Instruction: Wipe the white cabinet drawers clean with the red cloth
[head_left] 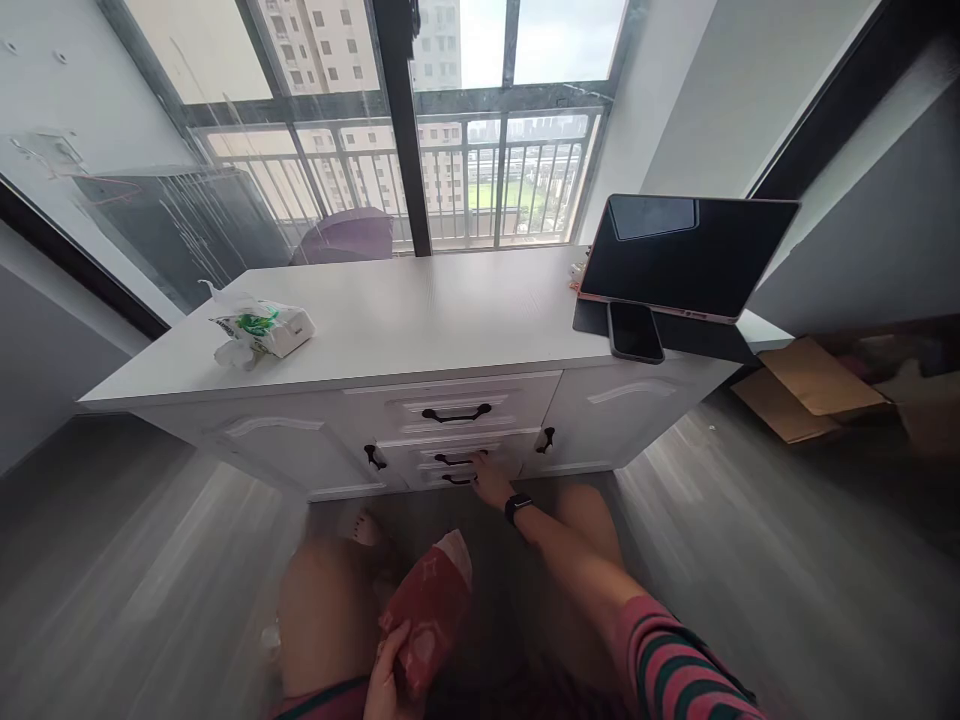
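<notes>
My left hand [390, 672] is closed on the lower end of a red plastic packet [435, 595], which has a paler, see-through top and is tilted up between my knees. What the packet contains cannot be made out. Stretched forward, my right hand [493, 482] has its fingers at the right end of a black drawer handle [454, 460] on the middle drawer of a white cabinet [277, 450]. The fingertips are small and partly hidden there. Above is the top drawer's handle [456, 413], and just below my fingers sits the lowest handle [456, 480].
A tissue pack [281, 328] lies on the cabinet top's left side. To the right, a tablet [686, 250] stands propped on its dark cover, with a phone [634, 332] in front. An open cardboard box [821, 380] is on the floor at right. Windows rise behind.
</notes>
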